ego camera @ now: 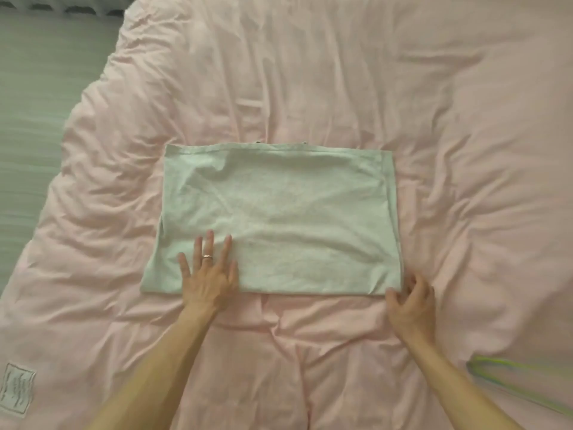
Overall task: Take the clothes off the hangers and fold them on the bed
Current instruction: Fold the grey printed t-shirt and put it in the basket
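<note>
The left hand point(207, 274) lay flat, fingers spread, pressing the lower left part of the pale folded garment point(294, 218). The right hand point(410, 301) curled at the garment's lower right corner; whether it pinched the cloth could not be made out. The garment lay centre frame on the pink-covered bed point(310, 72). A green hanger point(508, 367), blurred, was cut off at the lower right edge.

Single head-worn wide-angle view, sited above the near edge of the bed point(341, 72), faces forward and steeply down at close range, with left forearm point(161, 361) and right forearm point(449, 373) cut by the bottom border.
</note>
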Demonstrator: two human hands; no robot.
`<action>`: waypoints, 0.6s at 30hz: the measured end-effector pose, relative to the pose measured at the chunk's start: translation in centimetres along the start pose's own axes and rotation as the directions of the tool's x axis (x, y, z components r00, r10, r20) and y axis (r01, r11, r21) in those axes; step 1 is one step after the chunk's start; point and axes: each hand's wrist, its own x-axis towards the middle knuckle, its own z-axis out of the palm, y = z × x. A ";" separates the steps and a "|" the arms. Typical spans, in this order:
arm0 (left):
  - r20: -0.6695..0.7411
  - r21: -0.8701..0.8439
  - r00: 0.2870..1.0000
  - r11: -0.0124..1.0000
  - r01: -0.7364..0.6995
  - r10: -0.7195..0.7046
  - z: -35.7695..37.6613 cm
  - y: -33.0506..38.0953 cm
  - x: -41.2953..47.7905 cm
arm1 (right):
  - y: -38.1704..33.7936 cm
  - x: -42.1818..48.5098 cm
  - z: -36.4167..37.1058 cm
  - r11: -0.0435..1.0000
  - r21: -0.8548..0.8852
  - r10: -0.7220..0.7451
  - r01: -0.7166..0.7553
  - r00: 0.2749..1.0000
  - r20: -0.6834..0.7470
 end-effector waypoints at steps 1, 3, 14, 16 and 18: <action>0.036 -0.008 0.997 0.998 -0.063 0.063 0.7 2.5 -0.6 | 0.3 0.4 -0.4 0.997 0.076 0.028 -0.030 0.999 0.027; 0.092 -0.017 0.971 0.975 -0.220 0.220 2.3 8.3 -2.0 | 1.4 1.4 -1.4 0.993 0.118 -0.022 0.008 0.993 0.120; 0.371 0.048 0.853 0.910 -0.411 0.366 6.4 23.5 -4.4 | 4.8 4.4 -3.4 0.944 0.298 0.025 -0.140 0.932 0.361; 0.421 0.075 0.849 0.920 -0.385 0.321 5.9 23.5 -3.8 | 5.4 4.5 -3.5 0.944 0.267 0.090 -0.195 0.928 0.361; 0.427 0.134 0.857 0.917 -0.375 0.289 5.5 24.3 -3.5 | 5.2 4.7 -3.4 0.943 0.253 0.109 -0.217 0.918 0.380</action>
